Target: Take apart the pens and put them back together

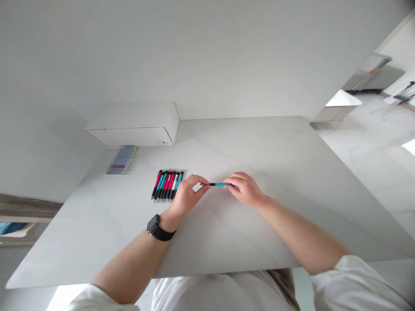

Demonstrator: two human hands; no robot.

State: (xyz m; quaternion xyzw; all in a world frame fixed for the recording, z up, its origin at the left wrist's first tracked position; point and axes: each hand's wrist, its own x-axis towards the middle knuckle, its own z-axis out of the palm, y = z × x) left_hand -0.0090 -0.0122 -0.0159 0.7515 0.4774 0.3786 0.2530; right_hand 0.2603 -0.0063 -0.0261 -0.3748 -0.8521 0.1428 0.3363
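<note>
A teal pen (219, 184) with a black grip section is held level above the table between my two hands. My left hand (189, 192), with a black watch (157, 226) on its wrist, pinches the black tip end. The other end is between the thumb and fingers of my right hand (244, 188), which hides part of it. Just left of my left hand lies a row of several pens (166, 185), side by side, in red, teal and white with black grips. My left hand partly covers the row's right side.
A long white box (132, 136) stands against the wall at the back left of the white marbled table (259, 147). In front of it lies a blurred-out blue packet or booklet (122, 160). The table's right edge slants toward the floor area.
</note>
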